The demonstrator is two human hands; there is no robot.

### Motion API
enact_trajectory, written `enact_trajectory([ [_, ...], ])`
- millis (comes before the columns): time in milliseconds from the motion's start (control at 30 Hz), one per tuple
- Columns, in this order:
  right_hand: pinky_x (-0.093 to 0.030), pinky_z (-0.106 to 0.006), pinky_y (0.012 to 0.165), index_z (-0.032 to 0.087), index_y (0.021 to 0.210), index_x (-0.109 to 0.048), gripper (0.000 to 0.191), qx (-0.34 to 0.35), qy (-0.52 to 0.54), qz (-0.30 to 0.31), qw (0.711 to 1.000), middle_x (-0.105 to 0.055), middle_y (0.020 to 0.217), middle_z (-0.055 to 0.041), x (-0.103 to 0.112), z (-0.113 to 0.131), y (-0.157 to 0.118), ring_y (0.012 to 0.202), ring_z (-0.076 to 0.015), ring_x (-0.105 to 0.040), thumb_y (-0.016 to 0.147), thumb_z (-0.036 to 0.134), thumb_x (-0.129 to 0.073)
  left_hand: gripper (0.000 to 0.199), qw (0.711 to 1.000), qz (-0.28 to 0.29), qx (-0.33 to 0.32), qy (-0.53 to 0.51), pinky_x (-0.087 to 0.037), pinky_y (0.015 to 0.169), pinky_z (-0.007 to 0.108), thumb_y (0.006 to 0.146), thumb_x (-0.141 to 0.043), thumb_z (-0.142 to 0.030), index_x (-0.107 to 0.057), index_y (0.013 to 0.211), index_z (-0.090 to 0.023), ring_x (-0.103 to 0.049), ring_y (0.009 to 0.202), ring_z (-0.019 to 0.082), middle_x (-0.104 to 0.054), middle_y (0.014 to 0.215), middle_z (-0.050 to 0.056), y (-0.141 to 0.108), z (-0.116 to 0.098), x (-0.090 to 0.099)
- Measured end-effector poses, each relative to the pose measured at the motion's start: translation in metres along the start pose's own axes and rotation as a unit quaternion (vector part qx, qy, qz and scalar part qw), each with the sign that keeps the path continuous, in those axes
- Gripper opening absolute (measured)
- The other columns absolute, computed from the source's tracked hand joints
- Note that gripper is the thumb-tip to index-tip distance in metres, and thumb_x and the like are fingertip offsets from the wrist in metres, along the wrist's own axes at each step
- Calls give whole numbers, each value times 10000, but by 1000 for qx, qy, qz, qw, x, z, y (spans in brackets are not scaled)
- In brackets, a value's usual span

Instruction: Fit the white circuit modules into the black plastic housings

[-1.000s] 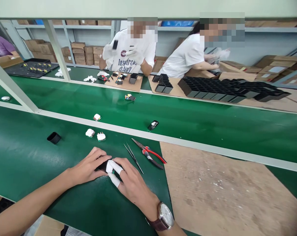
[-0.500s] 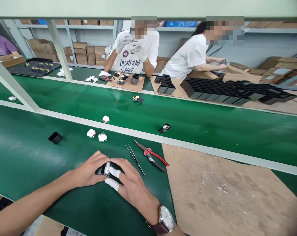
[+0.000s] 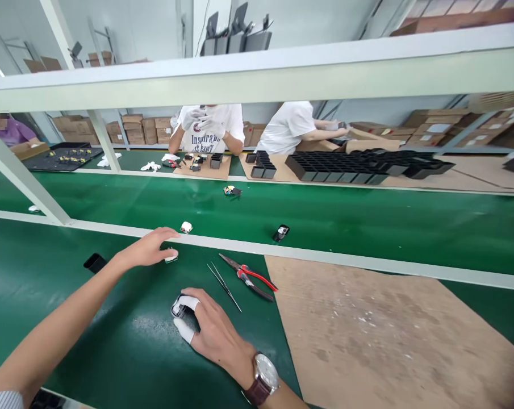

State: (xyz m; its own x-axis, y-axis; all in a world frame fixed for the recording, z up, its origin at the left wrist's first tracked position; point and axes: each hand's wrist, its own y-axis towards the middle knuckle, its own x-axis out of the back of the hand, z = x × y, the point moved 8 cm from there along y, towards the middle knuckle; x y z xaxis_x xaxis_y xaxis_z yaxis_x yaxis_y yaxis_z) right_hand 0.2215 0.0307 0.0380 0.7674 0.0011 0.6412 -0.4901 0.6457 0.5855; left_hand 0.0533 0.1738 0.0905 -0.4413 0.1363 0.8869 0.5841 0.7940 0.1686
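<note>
Near the worktop's (image 3: 124, 335) far edge, the left hand (image 3: 150, 248), grip unclear, touches a probably light, fragile board (image 3: 170, 259), best held by its sides, while the right hand (image 3: 216, 329) curls its fingers round a black case (image 3: 177, 308).

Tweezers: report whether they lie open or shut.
Open: the tips of the tweezers stand visibly apart, beside the pliers.

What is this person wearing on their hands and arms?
The right hand wears two white finger covers, and its wrist a round silver-coloured watch with a brown strap. The left hand is ungloved; a striped sleeve shows in the lower-left corner.
</note>
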Motion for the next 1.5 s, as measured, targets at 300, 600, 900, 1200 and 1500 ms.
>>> enact_trajectory([
  [300, -611, -463, 1024, 180, 1325, -584, 343, 57, -40, 37, 997, -641, 1389, -144, -2, 3, 0, 1194, -281, -661, 991, 192, -662, 390, 996, -49, 18, 66, -463, 1150, 530, 989, -566, -235, -670, 1358, -162, -595, 1374, 333, -659, 1451, 178, 97, 26, -65],
  [600, -630, -384, 849, 195, 1252, -621, 232, 62, -66, 12, 996, -691, 1178, -114, 6, 2, -2, 1001, -229, -680, 1024, 235, -641, 360, 994, -77, -49, 61, -505, 1083, 475, 994, -446, -64, -756, 1129, -189, -649, 1177, 270, -726, 1248, 124, 71, -10, -46],
  [900, -626, -394, 887, 209, 1293, -637, 295, 64, -84, 44, 993, -682, 1218, -105, 3, 8, -1, 1030, -233, -674, 1001, 174, -638, 473, 996, -36, -69, 33, -528, 1103, 514, 922, -781, -358, -652, 1346, -194, -627, 1290, 335, -675, 1386, 151, 46, -20, -63],
  [1200, -617, -392, 898, 180, 1253, -640, 256, 46, -67, 35, 996, -686, 1193, -106, 4, 9, -2, 1033, -232, -665, 999, 150, -638, 350, 998, -52, -40, -9, -588, 1016, 436, 1044, -447, -148, -663, 1319, -171, -715, 1147, 259, -733, 1288, 139, 50, -32, -60],
  [1500, -615, -429, 906, 171, 1312, -590, 302, 53, -86, 37, 994, -689, 1200, -119, 3, 9, -3, 1019, -256, -679, 1012, 171, -621, 235, 995, -84, -51, -32, -530, 1081, 532, 1060, -549, -242, -771, 1130, -209, -648, 1258, 303, -738, 1313, 132, -21, -56, -28],
])
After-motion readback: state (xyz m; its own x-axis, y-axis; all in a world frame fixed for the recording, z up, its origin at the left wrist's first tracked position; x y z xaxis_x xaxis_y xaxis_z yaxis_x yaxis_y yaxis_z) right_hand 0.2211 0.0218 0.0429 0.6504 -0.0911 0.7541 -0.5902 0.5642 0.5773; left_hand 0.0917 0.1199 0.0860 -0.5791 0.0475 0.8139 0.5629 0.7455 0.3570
